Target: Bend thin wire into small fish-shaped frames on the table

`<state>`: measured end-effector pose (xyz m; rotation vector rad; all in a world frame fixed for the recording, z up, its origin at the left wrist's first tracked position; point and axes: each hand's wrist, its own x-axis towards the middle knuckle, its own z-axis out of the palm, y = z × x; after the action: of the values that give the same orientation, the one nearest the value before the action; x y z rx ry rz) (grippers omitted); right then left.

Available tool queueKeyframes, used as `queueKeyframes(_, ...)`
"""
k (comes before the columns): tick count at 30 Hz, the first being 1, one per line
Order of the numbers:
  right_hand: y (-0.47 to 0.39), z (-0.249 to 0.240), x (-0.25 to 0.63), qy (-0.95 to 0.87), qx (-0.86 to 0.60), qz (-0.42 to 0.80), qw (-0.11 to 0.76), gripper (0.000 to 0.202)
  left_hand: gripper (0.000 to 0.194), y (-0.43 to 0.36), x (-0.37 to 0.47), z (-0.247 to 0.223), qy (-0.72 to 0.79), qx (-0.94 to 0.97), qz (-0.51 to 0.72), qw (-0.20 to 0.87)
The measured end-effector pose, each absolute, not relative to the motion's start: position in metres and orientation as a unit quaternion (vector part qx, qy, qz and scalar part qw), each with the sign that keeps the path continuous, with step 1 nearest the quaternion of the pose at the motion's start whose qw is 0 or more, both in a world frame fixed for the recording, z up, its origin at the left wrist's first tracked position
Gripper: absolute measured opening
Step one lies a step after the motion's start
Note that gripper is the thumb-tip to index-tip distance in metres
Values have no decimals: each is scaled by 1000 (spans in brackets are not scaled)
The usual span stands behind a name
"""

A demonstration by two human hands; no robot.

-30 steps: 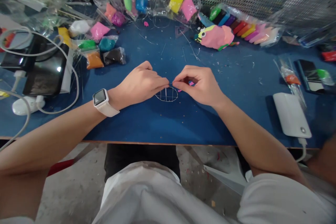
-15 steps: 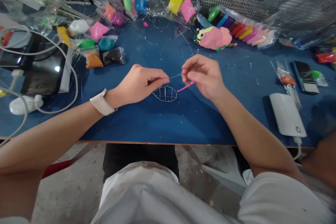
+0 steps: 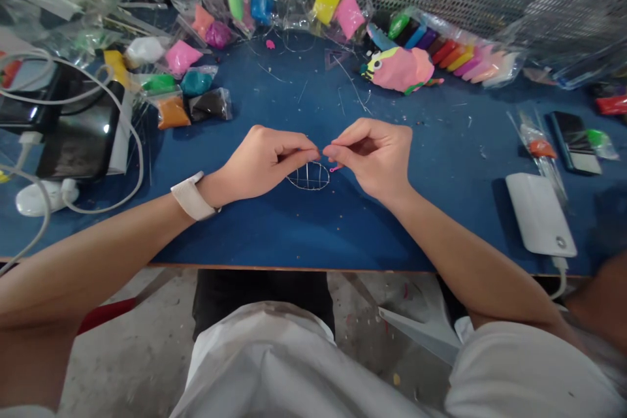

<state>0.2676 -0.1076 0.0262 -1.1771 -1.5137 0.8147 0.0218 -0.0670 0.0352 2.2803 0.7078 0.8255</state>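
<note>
An oval wire frame (image 3: 307, 177) with inner cross wires lies on the blue table (image 3: 274, 235), just below the fingertips. My left hand (image 3: 269, 160), with a white band on its wrist, is pinched at the frame's upper edge. Facing it, my right hand (image 3: 375, 157) has thumb and forefinger pinched together, a small gap from the left fingertips. The thin wire between the hands is too fine to follow now. A small pink tool (image 3: 335, 169) shows its looped end beside the frame, its other part hidden behind my right hand.
Behind the hands lies a pink clay fish (image 3: 400, 70). Packets of coloured clay (image 3: 453, 52) line the mesh back. A black power bank and cables (image 3: 81, 137) are at left. A white power bank (image 3: 540, 214) and a phone (image 3: 573, 142) lie at right, near another person's arm (image 3: 600, 304).
My right hand has moved left and slightly down, close to my left fingertips, covering more of the pink tool. My left hand has barely shifted.
</note>
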Motion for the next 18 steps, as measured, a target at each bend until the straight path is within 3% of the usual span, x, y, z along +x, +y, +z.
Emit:
queueKeyframes(8,-102,31,281,-671,-488,318,459,59,31,-67,22,36,263,851,301,341)
queueKeyframes(18,-85,27,296,-681,-421,424,424,68,35,-61,18,37,234,868,290,329)
